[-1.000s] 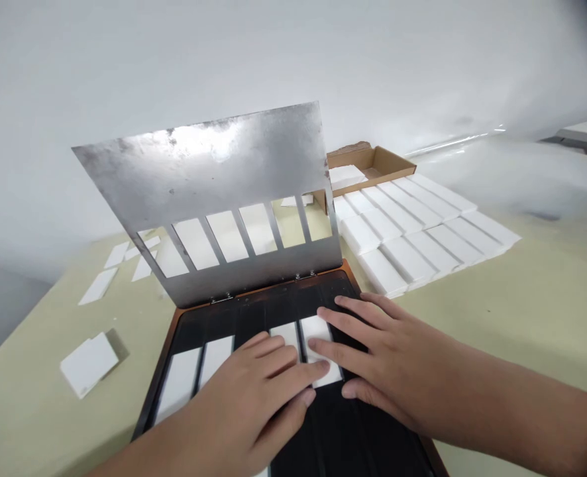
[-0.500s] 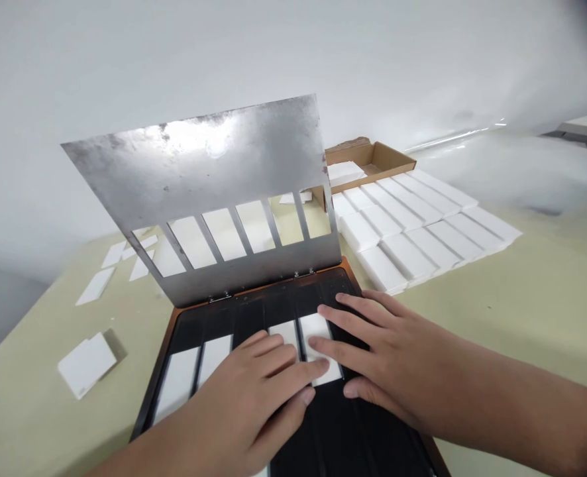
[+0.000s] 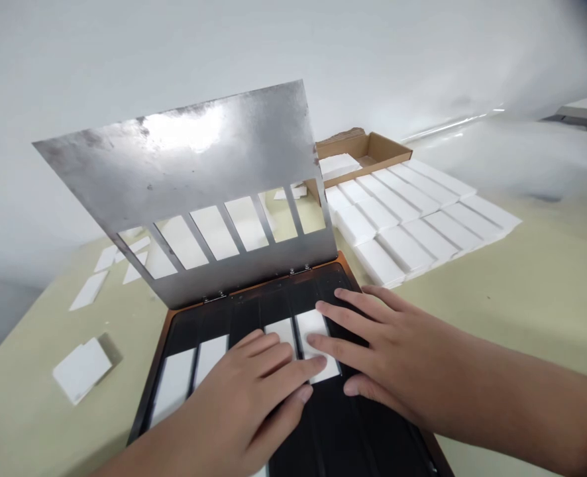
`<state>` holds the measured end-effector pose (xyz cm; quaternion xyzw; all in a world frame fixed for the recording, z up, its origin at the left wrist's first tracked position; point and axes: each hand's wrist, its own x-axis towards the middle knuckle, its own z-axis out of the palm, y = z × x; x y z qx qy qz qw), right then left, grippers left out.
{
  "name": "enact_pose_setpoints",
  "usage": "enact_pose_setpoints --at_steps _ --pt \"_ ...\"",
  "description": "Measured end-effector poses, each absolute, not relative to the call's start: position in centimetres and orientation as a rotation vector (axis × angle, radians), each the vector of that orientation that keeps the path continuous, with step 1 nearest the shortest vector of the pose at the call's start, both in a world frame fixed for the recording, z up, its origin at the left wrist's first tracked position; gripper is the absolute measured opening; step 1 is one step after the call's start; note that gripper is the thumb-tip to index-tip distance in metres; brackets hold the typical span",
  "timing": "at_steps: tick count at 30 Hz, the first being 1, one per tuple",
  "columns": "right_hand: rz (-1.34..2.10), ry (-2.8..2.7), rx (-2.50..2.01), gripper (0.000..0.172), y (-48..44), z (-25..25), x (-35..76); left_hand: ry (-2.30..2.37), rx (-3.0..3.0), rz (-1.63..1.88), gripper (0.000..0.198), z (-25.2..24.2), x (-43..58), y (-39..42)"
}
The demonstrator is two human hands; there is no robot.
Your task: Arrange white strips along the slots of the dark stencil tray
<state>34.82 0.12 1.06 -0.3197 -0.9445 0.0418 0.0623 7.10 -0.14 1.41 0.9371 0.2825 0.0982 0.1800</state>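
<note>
The person's left hand point(image 3: 244, 404) and right hand point(image 3: 377, 354) both lie flat and open, fingers spread, so neither grip is closed on anything (they press down rather than pinch). Their fingers cover parts of two narrow white rectangular strips point(image 3: 311, 324) and point(image 3: 278, 329), which sit side by side in neighbouring channels of a black ribbed tray with a copper-orange rim point(image 3: 160, 361). Two more narrow white strips point(image 3: 174, 384) lie further left in the same tray, just beside the left hand. A scuffed grey steel plate with a row of rectangular windows point(image 3: 174, 152) stands tilted up, joined by small metal hinges point(image 3: 214, 297) to the tray's far edge. The tray rests on a pale green worktop point(image 3: 512, 318). Beyond it, to the right, neat rows of white rectangular blocks point(image 3: 413, 222) lie just in front of an open brown cardboard box point(image 3: 373, 149), while loose white rectangular pieces point(image 3: 81, 370) are scattered to the left.
</note>
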Motion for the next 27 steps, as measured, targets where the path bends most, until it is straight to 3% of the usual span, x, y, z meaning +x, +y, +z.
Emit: enact_pose_setpoints --at_steps 27 --pt "0.113 -2.855 -0.965 0.048 -0.05 1.12 34.83 0.795 2.631 0.275 0.040 1.31 6.98 -0.19"
